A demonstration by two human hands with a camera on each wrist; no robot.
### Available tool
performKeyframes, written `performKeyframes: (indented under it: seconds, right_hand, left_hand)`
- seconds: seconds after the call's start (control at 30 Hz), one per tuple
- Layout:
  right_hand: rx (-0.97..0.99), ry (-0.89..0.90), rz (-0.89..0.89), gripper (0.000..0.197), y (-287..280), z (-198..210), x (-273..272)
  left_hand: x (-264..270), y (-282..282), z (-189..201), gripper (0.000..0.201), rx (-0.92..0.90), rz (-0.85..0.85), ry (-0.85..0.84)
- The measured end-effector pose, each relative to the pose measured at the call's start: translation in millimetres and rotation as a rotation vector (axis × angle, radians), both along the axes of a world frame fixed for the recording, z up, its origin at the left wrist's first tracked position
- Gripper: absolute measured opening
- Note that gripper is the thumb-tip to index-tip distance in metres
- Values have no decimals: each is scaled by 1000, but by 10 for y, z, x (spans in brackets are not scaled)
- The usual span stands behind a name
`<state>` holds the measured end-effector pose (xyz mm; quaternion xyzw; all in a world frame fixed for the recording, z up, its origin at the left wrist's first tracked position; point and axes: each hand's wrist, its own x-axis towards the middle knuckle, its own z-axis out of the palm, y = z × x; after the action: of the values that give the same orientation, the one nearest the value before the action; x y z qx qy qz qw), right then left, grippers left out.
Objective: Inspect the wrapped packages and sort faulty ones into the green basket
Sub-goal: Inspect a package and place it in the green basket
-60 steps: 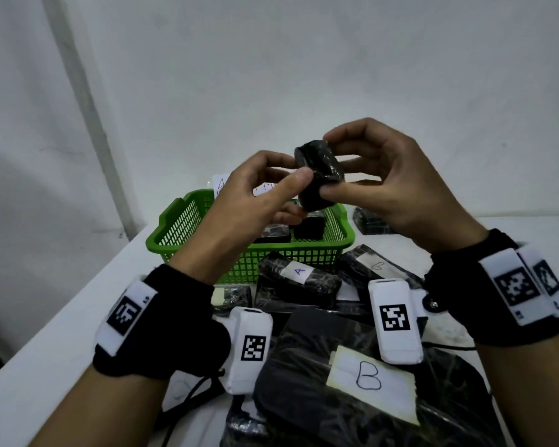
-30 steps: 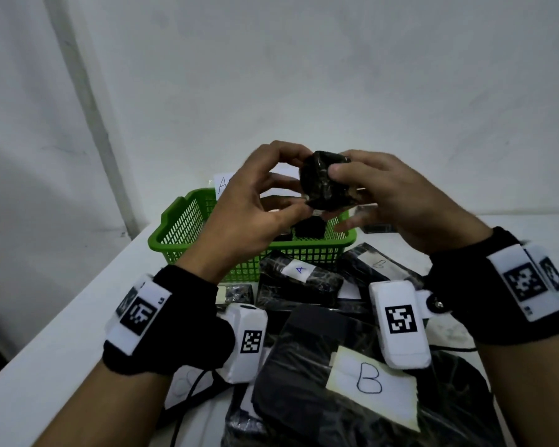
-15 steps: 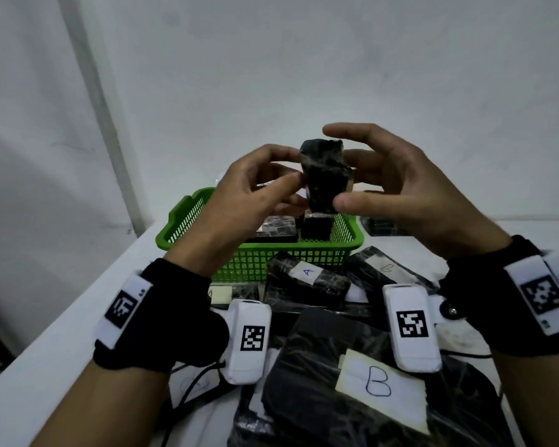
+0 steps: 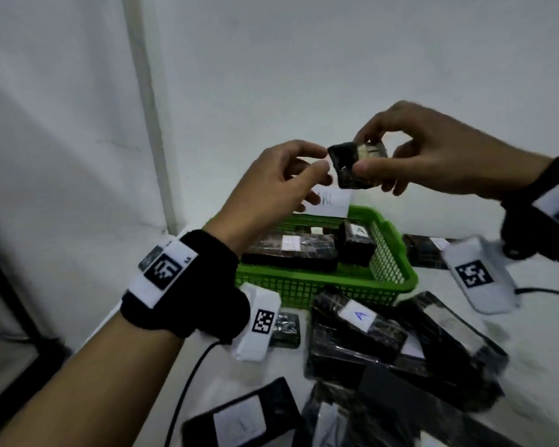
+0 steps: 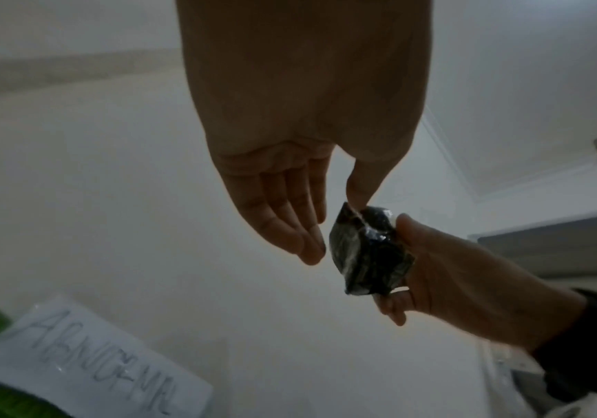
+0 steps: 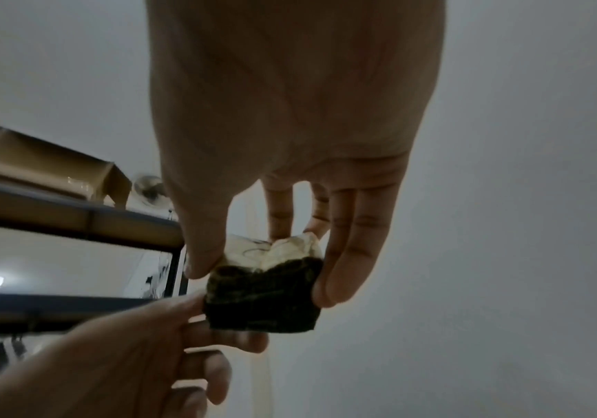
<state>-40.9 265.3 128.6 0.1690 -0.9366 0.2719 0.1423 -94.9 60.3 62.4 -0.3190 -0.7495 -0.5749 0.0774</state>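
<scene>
Inspection step: right hand [image 4: 433, 156] grip pinches small black-wrapped package [image 4: 355, 167] above green basket [image 4: 397, 279]; left hand [image 4: 271, 188] grip relaxed, fingertips touching corner. Next: judge wrap, drop if faulty.

A plain sorting or packing station in a bare indoor room; a white tabletop [image 4: 536, 375] against blank white walls [image 4: 304, 59]; labelled black wrapped packages [image 4: 355, 330]; a green basket [image 4: 320, 285]; a metal shelf rack [image 6: 75, 220] bearing a cardboard box [image 6: 39, 161].
</scene>
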Motion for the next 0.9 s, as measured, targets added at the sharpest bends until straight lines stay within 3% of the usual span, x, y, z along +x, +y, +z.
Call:
performKeyframes:
  seconds: [0.1,0.23,0.47,0.67,0.9]
  right_hand:
    - [179,-113,-32,63,-181,40,-455]
    - [375,-228,-12,52,-417,-210,-1218]
    - [668,-220,-22,57,-795,-794,-2247]
    - [798,-121,-36,18,-757,-1317,-2494]
    - [812,-308,13,24,-568,-1325,-2460]
  left_hand:
    - [-297,-204,-10,19,-70,91,-27]
    - [-642,-450,-131,16,-153,172,-110]
    - [-1030,-651,-246,18,-413,220,-138]
    - [-1252,-655,-230,26,-611,157,-134]
    - [-1309,-544,-415,30,-718,57,-144]
